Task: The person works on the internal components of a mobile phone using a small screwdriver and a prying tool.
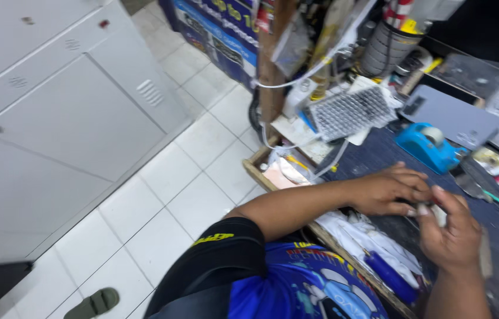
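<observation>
My left hand [392, 191] and my right hand [453, 234] meet over a dark work mat [373, 155] on the bench. Their fingertips pinch a small pale object [426, 209] between them; motion blur hides what it is. My left forearm lies across the bench's wooden front edge [261, 175]. A blue-handled tool [392, 277] lies on white cloths [360, 237] just below my hands.
A blue tape dispenser [427, 145] sits behind my hands. A grey mesh pad [349, 111], cables and a cluttered cup of tools [390, 46] crowd the back. White floor tiles [172, 189], a grey metal cabinet [54, 118] and a green sandal [91, 303] lie to the left.
</observation>
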